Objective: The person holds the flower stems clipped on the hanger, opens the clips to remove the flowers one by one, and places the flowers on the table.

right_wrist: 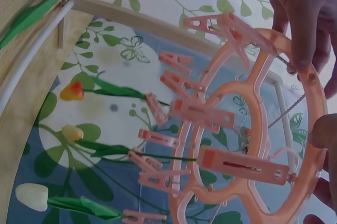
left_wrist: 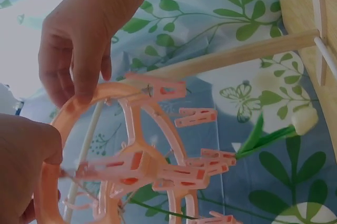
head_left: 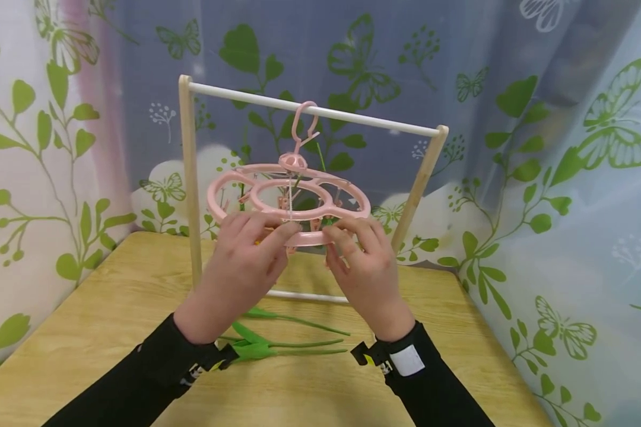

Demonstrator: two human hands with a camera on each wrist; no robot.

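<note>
A pink ring-shaped clip hanger (head_left: 305, 239) hangs by its hook from a white rod. My left hand (head_left: 246, 252) pinches the near rim between thumb and fingers, and my right hand (head_left: 365, 261) pinches that same rim a little further right. Pink clothespegs (right_wrist: 245, 166) dangle under the hanger. Several of them bear artificial tulips head down: an orange tulip (right_wrist: 72, 90), a yellow tulip (right_wrist: 72, 133) and a white tulip (right_wrist: 32, 196) show in the right wrist view. Part of the rim is hidden behind my fingers.
The rod (head_left: 352, 118) belongs to a wooden stand (head_left: 191, 178) on a wood-grain table (head_left: 112, 332). Green tulip stems (head_left: 310, 343) lie on the table before it, their heads hidden by my left arm. A leaf-patterned curtain (head_left: 566, 196) surrounds the table.
</note>
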